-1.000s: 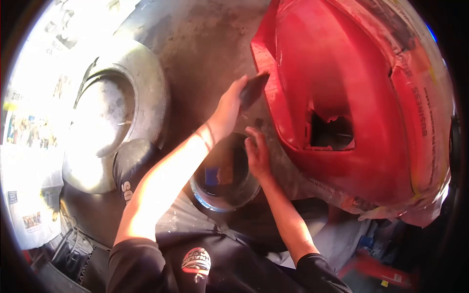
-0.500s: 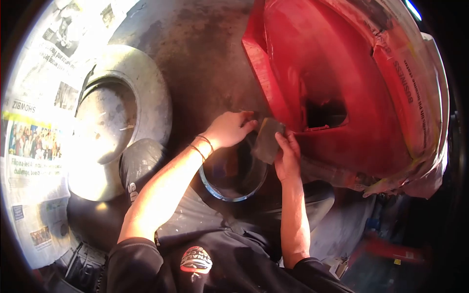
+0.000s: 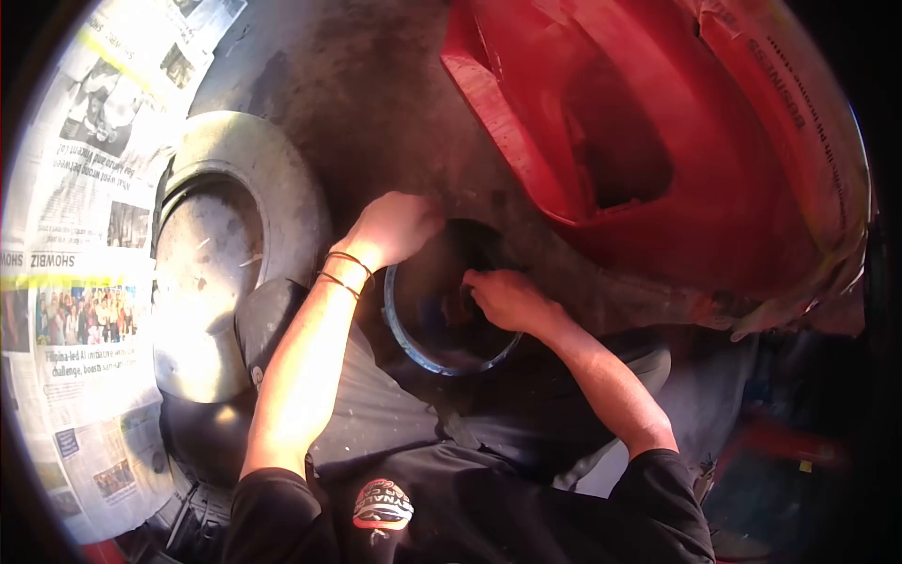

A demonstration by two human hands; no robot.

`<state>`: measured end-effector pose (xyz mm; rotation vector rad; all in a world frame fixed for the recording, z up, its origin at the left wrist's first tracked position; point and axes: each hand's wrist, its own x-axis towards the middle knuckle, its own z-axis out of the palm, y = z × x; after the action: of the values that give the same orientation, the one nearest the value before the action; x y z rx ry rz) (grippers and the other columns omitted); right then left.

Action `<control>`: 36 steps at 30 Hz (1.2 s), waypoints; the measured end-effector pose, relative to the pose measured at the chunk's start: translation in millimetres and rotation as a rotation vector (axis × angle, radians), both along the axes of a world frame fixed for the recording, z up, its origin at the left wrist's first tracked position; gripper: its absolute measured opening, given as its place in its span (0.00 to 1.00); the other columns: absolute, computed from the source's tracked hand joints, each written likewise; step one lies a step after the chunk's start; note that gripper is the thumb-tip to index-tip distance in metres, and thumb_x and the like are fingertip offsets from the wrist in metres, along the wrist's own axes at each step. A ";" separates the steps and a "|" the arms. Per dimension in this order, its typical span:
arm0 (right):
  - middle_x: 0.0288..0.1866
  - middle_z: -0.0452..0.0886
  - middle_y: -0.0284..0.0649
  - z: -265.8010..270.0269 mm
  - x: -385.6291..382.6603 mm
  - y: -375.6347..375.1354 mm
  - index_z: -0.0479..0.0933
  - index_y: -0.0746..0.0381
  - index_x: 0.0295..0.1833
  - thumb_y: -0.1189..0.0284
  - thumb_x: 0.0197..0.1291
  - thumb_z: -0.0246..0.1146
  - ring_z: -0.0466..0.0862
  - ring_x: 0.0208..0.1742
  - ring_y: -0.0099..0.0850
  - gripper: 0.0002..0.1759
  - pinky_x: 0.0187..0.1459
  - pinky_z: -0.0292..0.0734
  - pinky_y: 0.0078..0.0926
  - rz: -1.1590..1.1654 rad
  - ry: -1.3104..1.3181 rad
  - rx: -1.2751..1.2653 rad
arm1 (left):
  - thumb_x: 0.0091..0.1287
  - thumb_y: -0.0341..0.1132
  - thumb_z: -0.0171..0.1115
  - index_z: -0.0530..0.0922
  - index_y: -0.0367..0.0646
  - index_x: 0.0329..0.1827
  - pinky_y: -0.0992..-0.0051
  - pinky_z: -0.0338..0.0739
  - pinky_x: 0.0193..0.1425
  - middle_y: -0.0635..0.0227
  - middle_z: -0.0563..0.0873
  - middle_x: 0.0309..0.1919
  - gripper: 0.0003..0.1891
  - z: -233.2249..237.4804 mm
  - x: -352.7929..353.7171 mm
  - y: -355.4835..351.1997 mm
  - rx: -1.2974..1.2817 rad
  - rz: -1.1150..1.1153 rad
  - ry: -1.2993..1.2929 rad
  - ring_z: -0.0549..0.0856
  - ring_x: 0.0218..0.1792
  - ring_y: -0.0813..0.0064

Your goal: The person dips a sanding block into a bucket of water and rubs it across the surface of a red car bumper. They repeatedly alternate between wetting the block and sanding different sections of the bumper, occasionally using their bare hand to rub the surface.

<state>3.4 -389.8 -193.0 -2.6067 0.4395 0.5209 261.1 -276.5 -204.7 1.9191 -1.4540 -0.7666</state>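
A dark round bucket [image 3: 410,351] with a pale bluish rim stands between my legs, and its inside is mostly in shadow. My left hand [image 3: 399,228], with two thin dark bands at the wrist, is beside the bucket's upper left rim. Its fingers are curled and partly lost in shadow. Over the bucket's opening, my right hand [image 3: 507,299] reaches in from the right with bent fingers pointing left. Whatever either hand holds is too dark to make out. The grey rectangular pad seen earlier does not show.
A large red car body panel [image 3: 526,141] with a rectangular opening lies at upper right, edged with masking newspaper [image 3: 799,103]. A dusty tyre [image 3: 296,188] rests on the floor at left. More newspaper sheets [image 3: 85,235] hang along the left side.
My right hand has moved down and left from beside the red panel to over the bucket. The grey pad has gone out of sight. My left hand has shifted left.
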 end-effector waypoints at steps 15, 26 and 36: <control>0.49 0.93 0.55 8.9 16.3 -3.5 0.86 0.61 0.63 0.77 0.66 0.64 0.92 0.56 0.56 0.20 0.59 0.86 0.55 0.063 0.143 0.001 | 0.84 0.30 0.66 0.88 0.32 0.62 0.69 0.85 0.64 0.61 0.95 0.50 0.12 73.2 -30.2 220.3 -0.322 0.832 0.419 0.92 0.55 0.71; 0.55 0.90 0.54 127.4 16.6 0.3 0.81 0.64 0.65 0.68 0.78 0.64 0.90 0.56 0.55 0.17 0.61 0.84 0.48 -0.353 -0.478 0.591 | 0.72 0.28 0.77 0.88 0.32 0.45 0.75 0.88 0.47 0.70 0.91 0.32 0.08 70.4 -51.8 35.7 -0.076 0.175 0.817 0.89 0.34 0.81; 0.49 0.88 0.39 67.4 -347.7 125.3 0.82 0.63 0.65 0.55 0.79 0.69 0.88 0.50 0.31 0.23 0.54 0.86 0.35 -1.509 -0.358 0.143 | 0.71 0.35 0.77 0.90 0.35 0.47 0.59 0.88 0.44 0.52 0.94 0.37 0.11 -38.5 -48.1 -34.8 -0.120 -0.065 0.396 0.95 0.37 0.57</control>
<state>-344.3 -264.5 -125.6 -1.4845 1.8129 -0.4064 213.0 -311.3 -243.2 1.5308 -1.2866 -1.0002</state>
